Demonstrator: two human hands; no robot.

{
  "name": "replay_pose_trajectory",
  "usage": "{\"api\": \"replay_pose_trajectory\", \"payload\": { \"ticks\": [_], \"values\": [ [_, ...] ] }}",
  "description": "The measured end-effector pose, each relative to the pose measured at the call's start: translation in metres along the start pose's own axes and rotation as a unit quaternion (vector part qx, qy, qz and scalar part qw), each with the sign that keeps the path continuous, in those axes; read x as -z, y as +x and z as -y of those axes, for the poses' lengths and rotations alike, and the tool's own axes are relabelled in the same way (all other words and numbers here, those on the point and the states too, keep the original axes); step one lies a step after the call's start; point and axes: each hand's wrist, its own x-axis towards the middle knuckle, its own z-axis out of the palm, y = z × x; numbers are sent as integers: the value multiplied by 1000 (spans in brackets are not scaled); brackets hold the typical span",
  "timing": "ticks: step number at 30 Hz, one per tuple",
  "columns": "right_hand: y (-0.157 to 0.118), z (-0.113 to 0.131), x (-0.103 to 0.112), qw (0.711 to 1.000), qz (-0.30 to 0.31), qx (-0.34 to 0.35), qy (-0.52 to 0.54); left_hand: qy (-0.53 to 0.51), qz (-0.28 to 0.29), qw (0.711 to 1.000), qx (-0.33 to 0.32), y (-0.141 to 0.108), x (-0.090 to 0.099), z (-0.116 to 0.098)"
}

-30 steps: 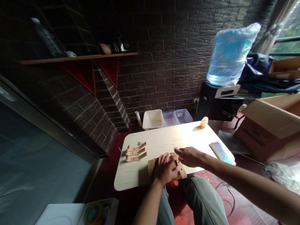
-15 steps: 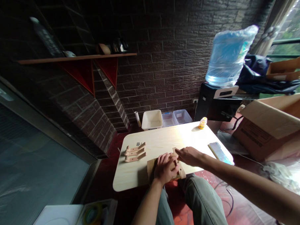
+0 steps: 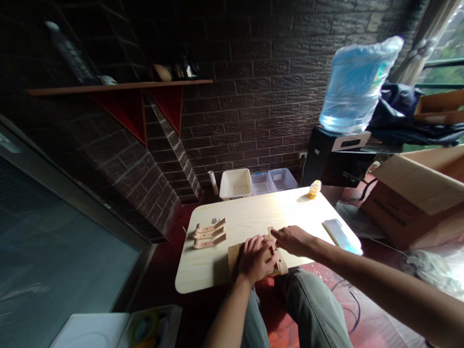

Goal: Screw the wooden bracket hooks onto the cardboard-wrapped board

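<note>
A light wooden box-like piece (image 3: 234, 257) lies at the near edge of the pale table (image 3: 241, 214). My left hand (image 3: 255, 257) is laid across its top, fingers curled over and gripping it. Along its right side runs a wooden strip with a rounded end and a hole (image 3: 281, 264). At the strip's far end my right hand (image 3: 293, 240) is closed in a pinch; what is between the fingers is hidden. Three wooden strips with angled ends (image 3: 210, 242) lie side by side on the table's left. Behind them is a small pile of thin metal screws or pins (image 3: 214, 221).
A small orange-and-clear bottle (image 3: 314, 189) stands at the table's back right, with a phone-like flat object (image 3: 341, 236) near the right edge. Plastic bins (image 3: 235, 185) sit against the wall. A cardboard box (image 3: 421, 201) is on the right, an open white case (image 3: 89, 339) lower left.
Both hands keep almost the same place on the wooden piece. The whole view has shifted very slightly; no object has visibly moved.
</note>
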Motion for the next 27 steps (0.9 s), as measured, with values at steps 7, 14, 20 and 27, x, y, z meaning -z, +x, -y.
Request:
{"api": "replay_pose_trajectory", "payload": {
  "ticks": [7, 14, 20, 27],
  "values": [
    [-1, 8, 2, 999, -13, -28, -19, -6, 6, 1000, -1, -1, 1, 0],
    [-2, 7, 4, 999, -18, 38, -10, 1, 1, 1000, 0, 0, 2, -1],
    [-1, 12, 5, 1000, -8, 1, -19, -1, 0, 1000, -2, -1, 1, 0],
    [4, 15, 11, 1000, 0, -24, -19, 2, 0, 1000, -4, 1, 4, -3]
  ]
}}
